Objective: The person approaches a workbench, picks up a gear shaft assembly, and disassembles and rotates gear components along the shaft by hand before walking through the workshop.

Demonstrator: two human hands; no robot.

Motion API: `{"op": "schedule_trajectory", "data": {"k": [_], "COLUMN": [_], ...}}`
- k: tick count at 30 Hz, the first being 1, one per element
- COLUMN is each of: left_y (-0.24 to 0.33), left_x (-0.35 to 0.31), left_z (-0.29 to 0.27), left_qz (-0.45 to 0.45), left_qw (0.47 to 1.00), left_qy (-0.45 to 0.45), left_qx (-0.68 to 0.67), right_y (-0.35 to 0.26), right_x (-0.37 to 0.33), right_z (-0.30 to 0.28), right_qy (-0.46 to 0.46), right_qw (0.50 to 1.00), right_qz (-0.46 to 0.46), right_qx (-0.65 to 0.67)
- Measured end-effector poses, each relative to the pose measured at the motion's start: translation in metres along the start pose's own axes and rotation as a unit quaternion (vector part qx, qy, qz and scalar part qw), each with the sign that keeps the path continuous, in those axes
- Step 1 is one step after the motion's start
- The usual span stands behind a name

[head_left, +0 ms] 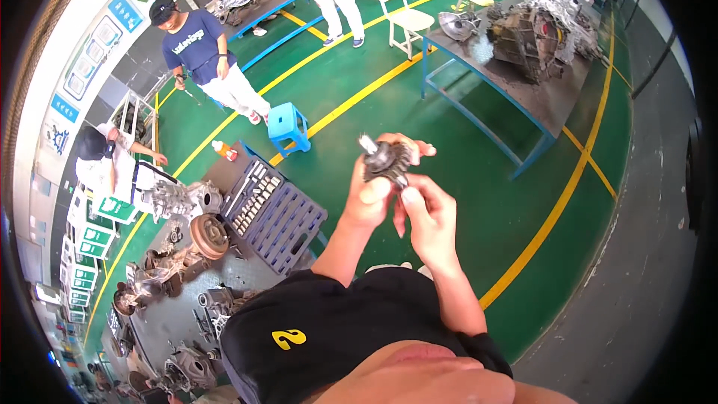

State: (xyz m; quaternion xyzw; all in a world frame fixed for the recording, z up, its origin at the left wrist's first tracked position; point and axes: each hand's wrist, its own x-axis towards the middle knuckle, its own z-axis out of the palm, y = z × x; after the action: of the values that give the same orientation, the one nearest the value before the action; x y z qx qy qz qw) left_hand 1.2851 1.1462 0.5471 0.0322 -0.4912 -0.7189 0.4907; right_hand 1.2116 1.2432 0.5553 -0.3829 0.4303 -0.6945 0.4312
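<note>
So the gear (390, 161) is up in the air in front of the chest, over green floor (464, 150), nowhere near a table. It's on a shaft that sits tilted, with the pale upper end leaning left. The left hand (366, 200) has it: the grip is wrapped around the gear, thumb on the near side, other fingers behind. The right hand (434, 221) is at the shaft's lower end with thumb and fingertips; can't tell if that grip is pinching it or just touching.

Off to the left there's an open tool case (283, 228) on the left table (258, 275), sockets in one half, with a rusty drum (209, 236) just beside it. A blue stool (287, 126) stands past the case. Over on the right table (552, 99) sits a big gearbox (529, 41). Someone in a navy shirt (196, 46) stands beyond the stool.
</note>
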Motion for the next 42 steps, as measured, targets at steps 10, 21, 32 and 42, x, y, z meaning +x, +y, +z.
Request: {"op": "schedule_trajectory", "data": {"k": [10,21,32,42], "left_y": [-0.066,-0.060,-0.028,0.035], "left_x": [0.178,0.394,0.567,0.679], "left_z": [-0.112,-0.287,-0.496,-0.668], "left_qz": [0.028,0.152,0.212,0.157], "left_qw": [0.997,0.972,0.954,0.961], "left_qy": [0.065,0.161,0.172,0.199], "left_qx": [0.020,0.080,0.122,0.115], "right_y": [0.055,0.122,0.216,0.286], "right_x": [0.245,0.532,0.774,0.947], "right_z": [-0.024,0.014,0.113,0.254], "right_qy": [-0.123,-0.260,-0.297,-0.301], "right_qw": [0.982,0.957,0.945,0.946], "right_qz": [0.063,0.083,0.084,0.040], "right_qx": [0.133,0.096,0.104,0.116]}}
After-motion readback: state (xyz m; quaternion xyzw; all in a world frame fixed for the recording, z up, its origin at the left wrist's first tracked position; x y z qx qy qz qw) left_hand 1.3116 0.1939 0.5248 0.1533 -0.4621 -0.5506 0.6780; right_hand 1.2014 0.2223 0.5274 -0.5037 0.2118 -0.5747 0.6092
